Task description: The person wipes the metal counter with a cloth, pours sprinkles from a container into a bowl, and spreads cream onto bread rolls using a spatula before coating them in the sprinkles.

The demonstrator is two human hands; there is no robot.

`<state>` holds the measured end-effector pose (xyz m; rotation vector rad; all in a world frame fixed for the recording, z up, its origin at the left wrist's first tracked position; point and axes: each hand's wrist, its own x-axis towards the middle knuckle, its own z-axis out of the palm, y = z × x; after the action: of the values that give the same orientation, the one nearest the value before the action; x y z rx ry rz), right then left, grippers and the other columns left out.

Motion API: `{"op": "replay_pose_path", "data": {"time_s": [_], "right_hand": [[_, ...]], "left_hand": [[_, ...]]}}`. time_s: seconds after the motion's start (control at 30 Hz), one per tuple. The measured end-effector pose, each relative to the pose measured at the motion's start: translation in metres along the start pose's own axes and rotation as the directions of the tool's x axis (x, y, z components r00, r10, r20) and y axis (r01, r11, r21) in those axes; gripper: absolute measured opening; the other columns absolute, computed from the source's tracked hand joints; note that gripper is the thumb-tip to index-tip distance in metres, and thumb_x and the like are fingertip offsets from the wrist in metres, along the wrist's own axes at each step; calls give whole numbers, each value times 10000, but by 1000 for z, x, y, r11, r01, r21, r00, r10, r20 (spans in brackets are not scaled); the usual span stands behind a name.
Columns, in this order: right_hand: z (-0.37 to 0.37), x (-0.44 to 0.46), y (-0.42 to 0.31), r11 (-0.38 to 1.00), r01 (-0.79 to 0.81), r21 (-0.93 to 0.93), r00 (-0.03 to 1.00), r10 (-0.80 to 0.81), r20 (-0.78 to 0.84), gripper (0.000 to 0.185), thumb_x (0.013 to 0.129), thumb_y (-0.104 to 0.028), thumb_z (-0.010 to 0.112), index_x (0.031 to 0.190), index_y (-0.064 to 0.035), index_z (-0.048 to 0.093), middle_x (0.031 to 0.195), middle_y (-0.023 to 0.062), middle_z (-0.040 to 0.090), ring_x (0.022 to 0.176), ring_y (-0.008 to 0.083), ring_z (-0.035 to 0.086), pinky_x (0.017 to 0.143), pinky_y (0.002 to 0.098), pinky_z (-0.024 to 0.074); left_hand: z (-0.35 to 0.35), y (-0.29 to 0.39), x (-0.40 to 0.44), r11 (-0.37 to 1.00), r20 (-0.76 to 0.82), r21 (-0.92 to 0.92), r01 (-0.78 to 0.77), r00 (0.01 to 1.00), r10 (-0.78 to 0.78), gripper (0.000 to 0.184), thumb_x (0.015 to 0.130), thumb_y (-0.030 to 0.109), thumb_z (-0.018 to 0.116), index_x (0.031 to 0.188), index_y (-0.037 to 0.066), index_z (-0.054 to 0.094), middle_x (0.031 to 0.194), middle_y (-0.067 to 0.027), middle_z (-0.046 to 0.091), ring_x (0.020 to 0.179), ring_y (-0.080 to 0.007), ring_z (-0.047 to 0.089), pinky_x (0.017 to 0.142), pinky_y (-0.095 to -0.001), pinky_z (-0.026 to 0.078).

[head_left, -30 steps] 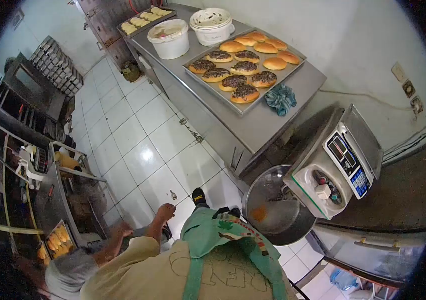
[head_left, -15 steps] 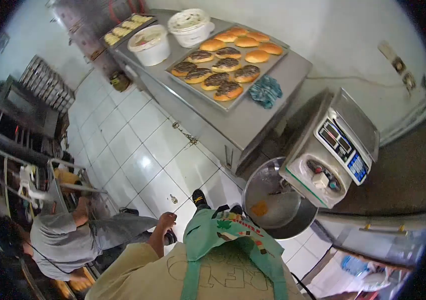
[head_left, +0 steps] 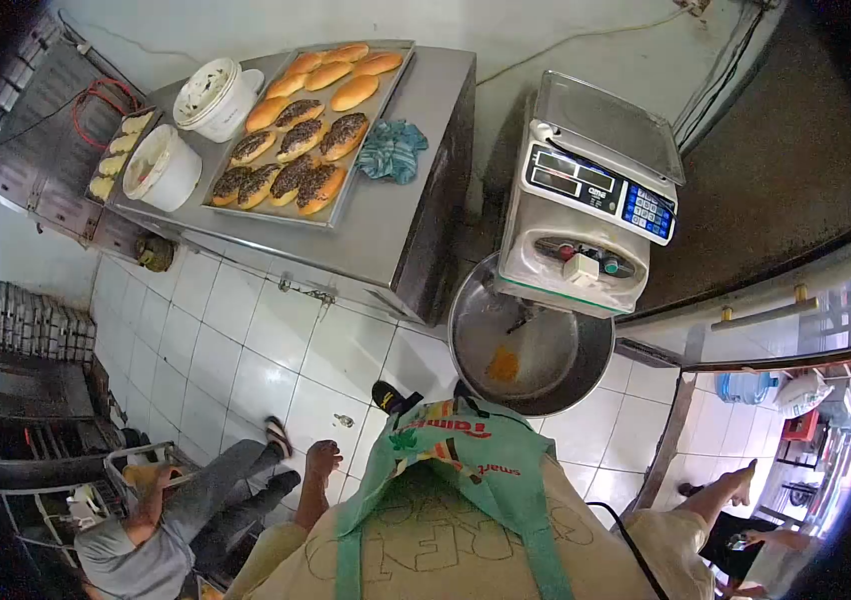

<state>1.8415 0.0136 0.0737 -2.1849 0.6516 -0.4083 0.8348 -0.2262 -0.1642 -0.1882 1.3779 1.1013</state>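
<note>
Green apron [head_left: 466, 445] hangs between left hand [head_left: 323, 458] and right hand [head_left: 743, 484] (how their fingers stand, I cannot tell)

Bakery kitchen, buns [head_left: 344, 137] on tray [head_left: 387, 91], digital scale [head_left: 578, 262], metal bowl [head_left: 551, 378]

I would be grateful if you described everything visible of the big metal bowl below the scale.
The bowl is round, wide and deep, apparently grey metal, open side up. Inside are a pale sheen, an orange-brown patch and, higher, a dark piece. The scale hides its upper right rim from view; what supports it cannot be seen.
</note>
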Motion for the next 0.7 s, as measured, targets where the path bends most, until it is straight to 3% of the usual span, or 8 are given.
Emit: {"op": "replay_pose_path", "data": {"time_s": [0.1, 0.17, 0.27, 0.33, 0.43, 0.47, 0.57, 0.7], "right_hand": [[22, 40, 12, 988, -153, 37, 980, 157, -119, 1144, 453, -523, 961, 1302, -72, 340, 1334, 152, 390, 1135, 271, 500, 752, 522, 601], [25, 54, 28, 853, -130, 505, 991, 124, 44, 1086, 472, -495, 958, 1300, -139, 353, 1350, 110, 372, 1084, 249, 498, 785, 562, 587], [34, 57, 35, 946, -226, 231, 973, 229, 14, 1005, 512, -467, 946, 1293, -206, 369, 1369, 72, 351, 1057, 226, 494, 817, 611, 559], [28, 52, 45, 974, -219, 53, 976, 220, -11, 1012, 542, -494, 925, 1310, -171, 350, 1385, 70, 335, 1077, 212, 474, 848, 547, 555], [-35, -41, 21, 989, -141, -51, 978, 131, -160, 733, 686, -460, 864, 1173, -82, 466, 1118, 63, 498, 892, 179, 519, 685, 374, 541], [-34, -38, 27, 992, -120, -50, 985, 112, -130, 721, 689, -456, 863, 1164, -84, 468, 1106, 61, 499, 883, 177, 519, 680, 370, 538], [-37, -33, 42, 995, -75, -66, 995, 70, -70, 686, 698, -445, 860, 1138, -87, 474, 1071, 53, 501, 857, 169, 518, 665, 359, 529], [-34, -36, 59, 997, 6, -78, 1000, -5, 4, 639, 709, -430, 856, 1102, -92, 482, 1025, 43, 505, 822, 158, 516, 646, 344, 517]], "left_hand": [[49, 4, -27, 931, -264, 356, -75, 948, 177, 179, 974, 168, 566, 1092, 48, 629, 876, -71, 668, 663, -186, 668, 534, -306, 507], [43, -5, -22, 922, -270, 383, -53, 948, 167, 186, 973, 169, 563, 1095, 46, 628, 877, -68, 668, 677, -178, 666, 551, -304, 513], [45, -10, -26, 946, -224, 323, -36, 968, 113, 179, 967, 170, 568, 1083, 47, 625, 863, -63, 660, 679, -172, 660, 551, -300, 507], [8, -30, -1, 972, -125, 233, -4, 992, 34, 172, 966, 183, 565, 1062, 52, 622, 840, -58, 648, 683, -173, 659, 546, -297, 500], [-24, -39, 23, 810, 607, -425, 403, 791, -76, 177, 980, 223, 549, 1024, 65, 614, 806, -52, 627, 654, -176, 627, 551, -290, 494], [-9, -37, 2, 998, -63, 21, 52, 997, -51, 133, 973, 188, 546, 957, 66, 596, 753, -44, 581, 590, -158, 541, 503, -289, 447], [-18, -37, 3, 992, 49, -125, -13, 999, 20, 64, 938, 102, 574, 906, 47, 578, 721, -37, 542, 548, -138, 447, 453, -291, 373], [55, -4, -40, 961, -299, 274, -47, 945, 131, 82, 925, 94, 550, 858, 47, 556, 709, -31, 507, 548, -127, 387, 450, -304, 298]]}}
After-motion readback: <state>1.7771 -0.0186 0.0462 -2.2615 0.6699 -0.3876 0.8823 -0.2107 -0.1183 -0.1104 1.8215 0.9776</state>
